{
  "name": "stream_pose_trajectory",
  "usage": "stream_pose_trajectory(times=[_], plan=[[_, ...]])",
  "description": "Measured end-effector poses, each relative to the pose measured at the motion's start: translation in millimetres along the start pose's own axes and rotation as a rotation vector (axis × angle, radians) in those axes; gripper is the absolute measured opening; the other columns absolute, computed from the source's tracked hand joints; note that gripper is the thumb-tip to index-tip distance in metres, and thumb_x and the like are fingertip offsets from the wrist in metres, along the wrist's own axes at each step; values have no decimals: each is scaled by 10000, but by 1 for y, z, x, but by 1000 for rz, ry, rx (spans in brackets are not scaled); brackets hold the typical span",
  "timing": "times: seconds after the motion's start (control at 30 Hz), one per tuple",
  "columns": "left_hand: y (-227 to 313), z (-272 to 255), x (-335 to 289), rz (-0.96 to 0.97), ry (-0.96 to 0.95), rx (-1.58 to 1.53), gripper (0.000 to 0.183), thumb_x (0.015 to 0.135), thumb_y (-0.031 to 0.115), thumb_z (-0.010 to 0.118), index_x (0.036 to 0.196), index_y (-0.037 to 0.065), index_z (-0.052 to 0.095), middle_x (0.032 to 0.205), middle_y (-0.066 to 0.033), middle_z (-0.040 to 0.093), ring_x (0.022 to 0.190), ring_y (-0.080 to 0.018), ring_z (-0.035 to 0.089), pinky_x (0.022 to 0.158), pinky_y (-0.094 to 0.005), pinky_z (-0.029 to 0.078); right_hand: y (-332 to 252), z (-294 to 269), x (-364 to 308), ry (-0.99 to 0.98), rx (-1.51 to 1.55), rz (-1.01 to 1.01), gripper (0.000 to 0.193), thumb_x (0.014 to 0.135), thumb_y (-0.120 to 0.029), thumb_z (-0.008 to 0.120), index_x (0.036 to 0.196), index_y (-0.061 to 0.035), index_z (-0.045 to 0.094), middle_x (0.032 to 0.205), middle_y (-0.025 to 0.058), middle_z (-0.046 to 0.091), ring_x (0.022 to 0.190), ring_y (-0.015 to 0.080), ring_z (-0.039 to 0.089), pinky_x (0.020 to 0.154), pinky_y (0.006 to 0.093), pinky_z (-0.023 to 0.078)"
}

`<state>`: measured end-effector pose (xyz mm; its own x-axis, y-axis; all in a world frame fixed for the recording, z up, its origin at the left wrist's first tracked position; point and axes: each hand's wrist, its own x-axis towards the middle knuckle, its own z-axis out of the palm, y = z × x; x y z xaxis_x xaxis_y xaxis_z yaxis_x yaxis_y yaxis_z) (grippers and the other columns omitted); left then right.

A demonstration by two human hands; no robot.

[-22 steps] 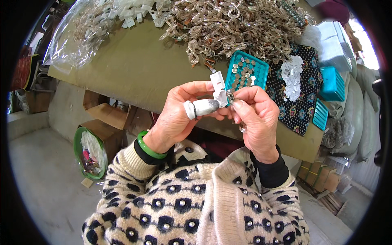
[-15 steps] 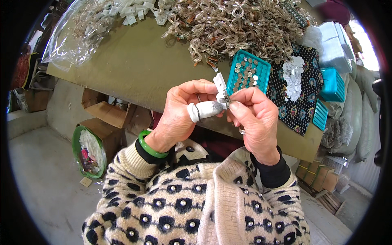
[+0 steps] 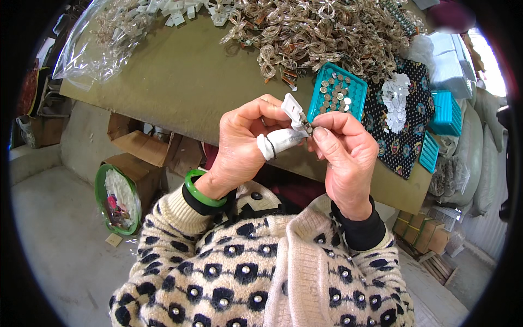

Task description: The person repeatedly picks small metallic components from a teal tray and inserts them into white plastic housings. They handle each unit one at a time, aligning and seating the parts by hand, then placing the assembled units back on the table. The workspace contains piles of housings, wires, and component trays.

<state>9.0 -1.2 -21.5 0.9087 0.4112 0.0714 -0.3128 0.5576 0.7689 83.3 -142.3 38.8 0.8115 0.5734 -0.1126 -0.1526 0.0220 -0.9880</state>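
Moved since before: both hands have lifted a little and the small white card tips more to the right.
Head view, hands: left hand is closed on the white card; its thumb wears a white finger cover. Right hand pinches a tiny metal clip at the card's lower edge.
Where it is: held up in the air, over the near edge of the worktop.
How it will feel: I think very light, thin, easy to bend; the clip is tiny and slippery. Best held by the card's edges with fingertips.
Head view, packs: teal tray of small round bits just behind; clear bag far left; brown boxes and a green basin on the floor.
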Motion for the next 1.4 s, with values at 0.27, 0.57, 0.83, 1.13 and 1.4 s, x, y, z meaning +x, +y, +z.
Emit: stream_pose_trajectory(times=[0.27,0.57,0.83,1.13,1.4], plan=[[-1,0,-1,13,16,-16,256,775,-71,770,979,-9,629,995,-61,638,903,-140,649,828,-280,558,8,4,3,-17,-488,-453,129,828,99,623,920,10,613,865,88,600,678,134,573,598,251,473],[7,10,-6,-138,166,-41,239,792,-53,758,989,1,634,973,-54,680,880,-123,664,770,-252,559,25,4,1,38,-737,-777,344,722,173,603,1025,10,599,901,135,602,739,272,585,650,354,477],[2,30,-5,62,236,243,219,818,-40,728,1007,-18,619,935,-61,686,837,-106,661,746,-238,548,29,0,5,92,-750,-829,294,746,162,607,986,-6,582,886,121,571,726,265,581,639,354,473],[12,17,-6,-439,128,-344,270,890,169,673,1089,1,600,945,-105,671,777,-175,623,730,-314,524,15,0,-5,-10,18,-161,132,923,48,595,1020,1,518,926,45,562,762,65,525,682,199,439],[19,26,-10,-174,198,-29,401,876,84,684,1237,-18,541,950,-139,672,717,-186,655,687,-305,558,15,-3,-5,-62,410,273,132,916,41,592,1024,-5,531,880,57,607,670,102,558,643,238,475]])
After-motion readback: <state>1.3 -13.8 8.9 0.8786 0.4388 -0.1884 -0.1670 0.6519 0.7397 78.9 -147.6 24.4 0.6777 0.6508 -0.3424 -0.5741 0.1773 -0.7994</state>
